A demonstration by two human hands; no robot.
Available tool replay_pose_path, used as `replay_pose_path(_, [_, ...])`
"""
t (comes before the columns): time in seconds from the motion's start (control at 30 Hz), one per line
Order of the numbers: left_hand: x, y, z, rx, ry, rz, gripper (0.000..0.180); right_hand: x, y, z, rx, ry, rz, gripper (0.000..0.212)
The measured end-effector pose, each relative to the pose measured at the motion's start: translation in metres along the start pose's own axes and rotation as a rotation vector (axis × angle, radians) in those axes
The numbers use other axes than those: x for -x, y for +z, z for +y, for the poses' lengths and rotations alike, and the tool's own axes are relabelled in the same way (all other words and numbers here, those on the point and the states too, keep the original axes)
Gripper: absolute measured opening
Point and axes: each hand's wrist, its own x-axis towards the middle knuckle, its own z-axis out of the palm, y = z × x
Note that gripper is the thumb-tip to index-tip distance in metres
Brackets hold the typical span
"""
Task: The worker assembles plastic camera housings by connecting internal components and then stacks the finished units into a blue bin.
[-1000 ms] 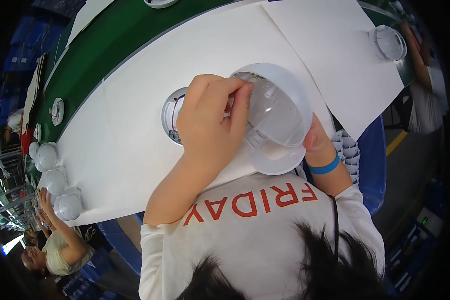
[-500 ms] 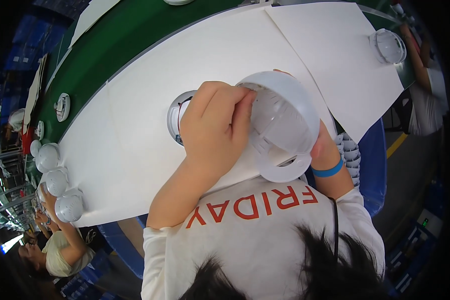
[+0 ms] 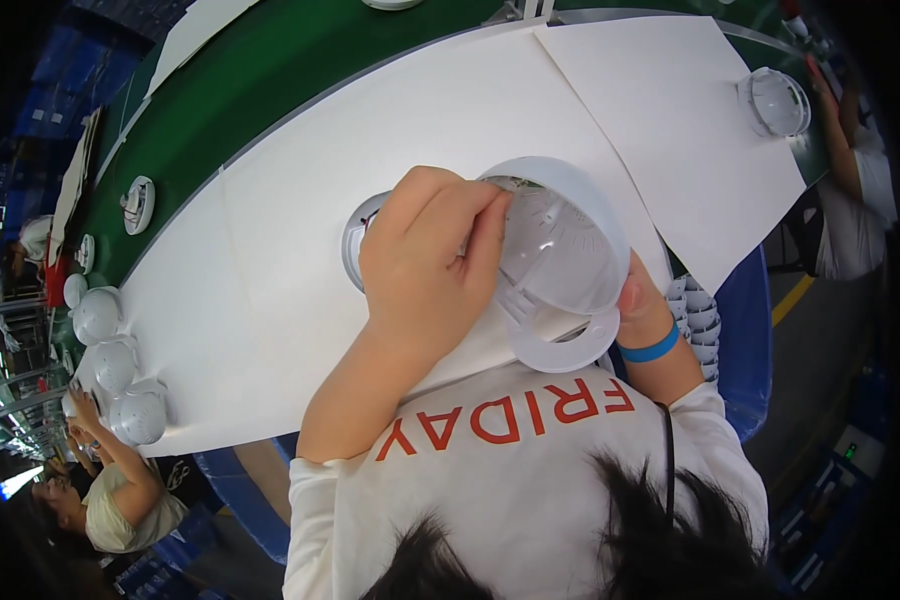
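A round white plastic dome housing (image 3: 560, 250) with a ring-shaped tab at its near edge is held up over the white table sheet, its hollow side tilted toward me. My right hand (image 3: 642, 292), a blue band on its wrist, grips the housing from the right, with most of its fingers hidden behind it. Thumb and fingers of my left hand (image 3: 425, 250) pinch together at the housing's inner left edge; whatever lies between the fingertips is too small to make out. Partly covered by that hand, a round white base (image 3: 355, 243) with wires rests on the sheet.
White domes (image 3: 115, 365) line the table's left end, near a seated co-worker (image 3: 130, 500). Beyond the sheet runs a green conveyor (image 3: 270, 95) carrying a round white part (image 3: 138, 205). A clear-looking housing (image 3: 778, 102) stands far right. Stacked white parts (image 3: 697, 325) fill a blue bin (image 3: 745, 330).
The housing has tipped slightly and shifted a little to the left in my right hand. My left hand keeps its pinch at the edge. The co-worker's hand at left has moved off the nearest dome.
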Motion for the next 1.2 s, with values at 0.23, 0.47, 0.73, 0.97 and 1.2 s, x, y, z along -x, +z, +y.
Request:
replay_pose_path(0.23, [0.005,-0.001,0.004,-0.177,0.076,0.017,0.013,-0.004,-0.006,0.003,0.214,-0.152,-0.019,0.112])
replay_pose_path(0.47, [0.005,-0.001,0.0,-0.125,0.053,-0.023,0.016,-0.006,-0.017,0.001,0.219,-0.132,-0.066,0.114])
replay_pose_path(0.73, [0.005,-0.002,-0.001,-0.193,0.18,-0.045,0.017,-0.006,-0.018,-0.003,0.236,-0.106,-0.084,0.115])
replay_pose_path(0.97, [0.008,-0.006,0.002,-0.212,0.266,-0.102,0.019,-0.004,-0.014,-0.009,0.309,-0.095,-0.165,0.116])
replay_pose_path(1.2, [-0.053,-0.042,0.01,-0.241,0.281,-0.396,0.018,0.007,-0.032,-0.018,0.164,-0.09,0.063,0.116])
